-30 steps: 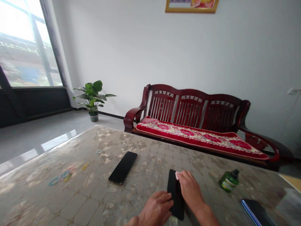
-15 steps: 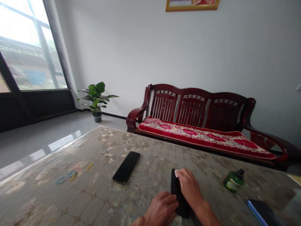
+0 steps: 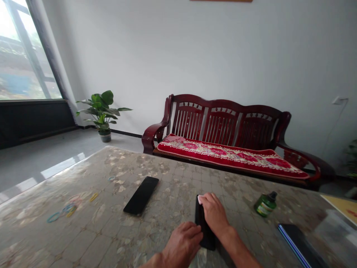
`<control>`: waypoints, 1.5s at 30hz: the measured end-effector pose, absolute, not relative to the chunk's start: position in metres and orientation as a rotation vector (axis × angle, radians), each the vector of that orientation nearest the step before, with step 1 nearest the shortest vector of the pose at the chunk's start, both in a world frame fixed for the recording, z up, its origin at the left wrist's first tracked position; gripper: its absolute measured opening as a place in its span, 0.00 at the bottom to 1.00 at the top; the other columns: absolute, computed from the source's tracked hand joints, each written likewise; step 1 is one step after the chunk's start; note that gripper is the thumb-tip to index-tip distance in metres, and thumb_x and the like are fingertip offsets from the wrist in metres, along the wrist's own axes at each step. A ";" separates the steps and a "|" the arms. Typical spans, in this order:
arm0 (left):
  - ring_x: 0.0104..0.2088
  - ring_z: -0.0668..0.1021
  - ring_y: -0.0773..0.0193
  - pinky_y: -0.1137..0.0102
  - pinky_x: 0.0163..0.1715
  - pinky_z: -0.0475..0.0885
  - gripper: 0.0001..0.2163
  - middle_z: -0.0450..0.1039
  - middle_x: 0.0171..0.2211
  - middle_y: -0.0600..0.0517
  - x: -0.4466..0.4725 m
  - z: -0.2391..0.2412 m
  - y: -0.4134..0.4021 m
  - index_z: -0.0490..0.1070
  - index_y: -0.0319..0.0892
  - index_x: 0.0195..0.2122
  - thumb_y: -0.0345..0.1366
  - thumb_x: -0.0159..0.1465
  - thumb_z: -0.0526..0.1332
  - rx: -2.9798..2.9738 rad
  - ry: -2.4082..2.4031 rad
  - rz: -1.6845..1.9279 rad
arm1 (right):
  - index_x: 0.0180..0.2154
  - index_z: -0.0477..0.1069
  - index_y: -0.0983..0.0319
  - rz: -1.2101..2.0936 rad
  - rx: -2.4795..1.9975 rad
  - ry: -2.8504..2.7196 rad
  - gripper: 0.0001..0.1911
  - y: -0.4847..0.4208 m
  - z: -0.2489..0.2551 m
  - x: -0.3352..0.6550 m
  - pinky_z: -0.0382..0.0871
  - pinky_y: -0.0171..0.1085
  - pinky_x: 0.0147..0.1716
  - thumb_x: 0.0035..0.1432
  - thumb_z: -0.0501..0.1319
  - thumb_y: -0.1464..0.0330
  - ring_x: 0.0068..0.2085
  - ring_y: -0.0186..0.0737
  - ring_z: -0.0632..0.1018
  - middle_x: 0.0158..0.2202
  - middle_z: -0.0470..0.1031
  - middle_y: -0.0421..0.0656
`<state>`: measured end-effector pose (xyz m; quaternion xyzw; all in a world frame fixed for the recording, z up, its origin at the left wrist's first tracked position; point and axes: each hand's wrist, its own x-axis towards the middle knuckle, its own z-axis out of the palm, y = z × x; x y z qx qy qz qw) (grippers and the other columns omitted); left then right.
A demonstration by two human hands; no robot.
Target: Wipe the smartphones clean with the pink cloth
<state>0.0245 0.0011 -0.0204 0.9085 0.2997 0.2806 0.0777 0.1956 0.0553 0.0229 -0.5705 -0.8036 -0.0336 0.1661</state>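
A black phone (image 3: pixel 208 238) lies on the table, partly covered by my hands. My left hand (image 3: pixel 182 240) rests at its left side, fingers curled against the edge to hold it. On the phone's far end, my right hand (image 3: pixel 214 213) presses a small pale pink cloth or wipe (image 3: pixel 200 200) with pinched fingers; most of that piece is hidden. Another black phone (image 3: pixel 141 196) lies face up to the left, apart from both hands.
Several coloured rubber bands (image 3: pixel 68 209) lie at the left of the patterned table (image 3: pixel 117 238). To the right stand a green bottle (image 3: pixel 265 204) and a dark phone-like stack with blue edges (image 3: pixel 299 242). A wooden bench (image 3: pixel 220 123) with a red cover is beyond, near a potted plant (image 3: pixel 103 115).
The camera view has turned a little to the right and down, so everything sits further left. Both hands stay on the phone in nearly the same positions.
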 end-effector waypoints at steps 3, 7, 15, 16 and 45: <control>0.43 0.77 0.58 0.66 0.47 0.72 0.07 0.77 0.44 0.49 0.025 -0.025 0.002 0.71 0.42 0.45 0.31 0.68 0.58 2.738 0.888 0.867 | 0.36 0.74 0.59 -0.105 -1.665 -2.296 0.15 0.067 0.026 0.193 0.61 0.35 0.43 0.64 0.51 0.79 0.42 0.41 0.71 0.38 0.74 0.43; 0.40 0.77 0.59 0.67 0.44 0.73 0.07 0.77 0.41 0.49 0.025 -0.030 0.004 0.72 0.43 0.44 0.33 0.69 0.56 2.766 0.910 0.893 | 0.36 0.73 0.59 -0.076 -1.585 -2.339 0.16 0.047 0.023 0.191 0.61 0.35 0.42 0.62 0.51 0.80 0.41 0.40 0.71 0.37 0.74 0.42; 0.38 0.76 0.60 0.67 0.41 0.72 0.07 0.77 0.38 0.49 0.027 -0.028 0.002 0.72 0.43 0.42 0.33 0.71 0.54 2.783 0.920 0.890 | 0.35 0.72 0.58 -0.043 -1.548 -2.369 0.15 0.041 0.021 0.193 0.61 0.35 0.42 0.62 0.51 0.80 0.41 0.40 0.71 0.37 0.73 0.42; 0.39 0.76 0.60 0.67 0.42 0.72 0.07 0.77 0.39 0.49 0.027 -0.028 0.002 0.72 0.43 0.41 0.33 0.71 0.54 2.783 0.921 0.887 | 0.35 0.73 0.58 -0.061 -1.572 -2.357 0.15 0.051 0.022 0.193 0.61 0.35 0.42 0.62 0.51 0.80 0.41 0.40 0.71 0.37 0.73 0.42; 0.34 0.75 0.62 0.69 0.38 0.70 0.09 0.76 0.36 0.51 0.023 -0.027 -0.001 0.74 0.44 0.38 0.36 0.72 0.54 2.774 0.996 0.882 | 0.38 0.73 0.59 -0.064 -1.607 -2.355 0.16 0.015 0.022 0.200 0.65 0.35 0.43 0.62 0.51 0.81 0.41 0.39 0.73 0.38 0.73 0.43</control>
